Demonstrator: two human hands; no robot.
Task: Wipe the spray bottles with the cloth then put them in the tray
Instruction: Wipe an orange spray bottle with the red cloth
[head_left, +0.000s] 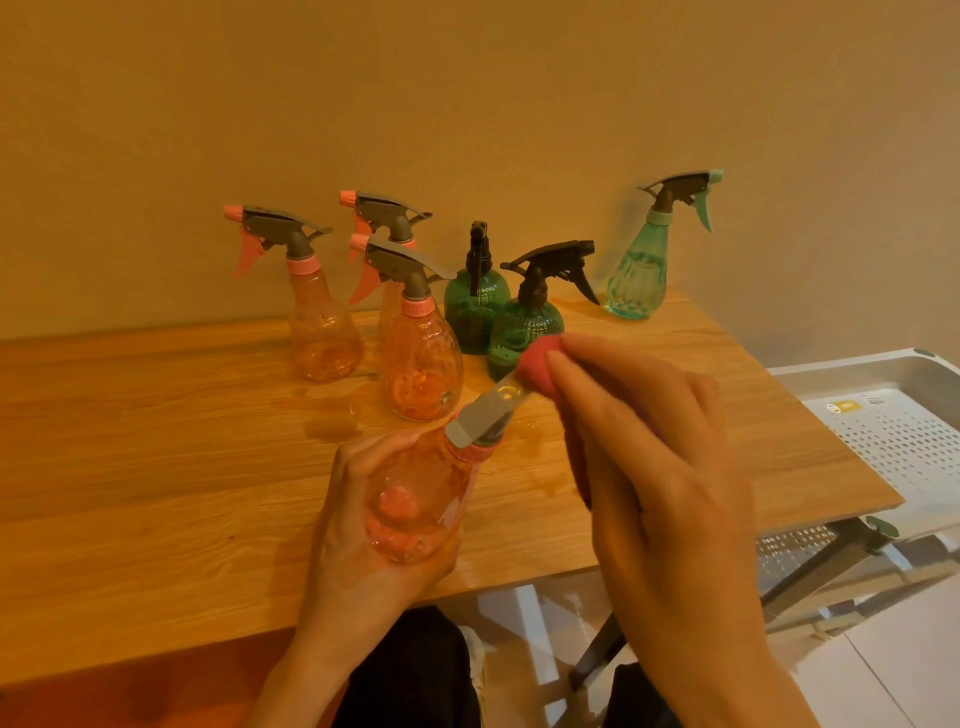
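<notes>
I have my left hand (363, 525) wrapped around the body of a clear orange plastic spray bottle (421, 499), gripping it tilted over the near part of the pale wooden table (156, 467), its grey trigger head (483, 415) pointing up and to the right; my right hand (649, 467) is closed on a red cloth (540, 364), the fingertips pinching it against the far end of that grey head.

Further back on the table I see six more bottles standing upright; three are clear orange plastic ones with grey heads and pink nozzles, one at the left (322, 332), one at the back (387, 223) partly hidden, and one at the front (423, 374) just beyond the bottle I hold; two dark green ribbed bottles with black heads stand close together near the middle, the rear one (475, 306) behind the front one (524, 332), which sits just behind the cloth; a pale teal ribbed bottle with a grey head (639, 280) stands apart at the back right, near the wall.

The white perforated plastic tray (904, 431) lies off the table's right edge, lower than the tabletop; I see no bottle in the part of it that shows.
</notes>
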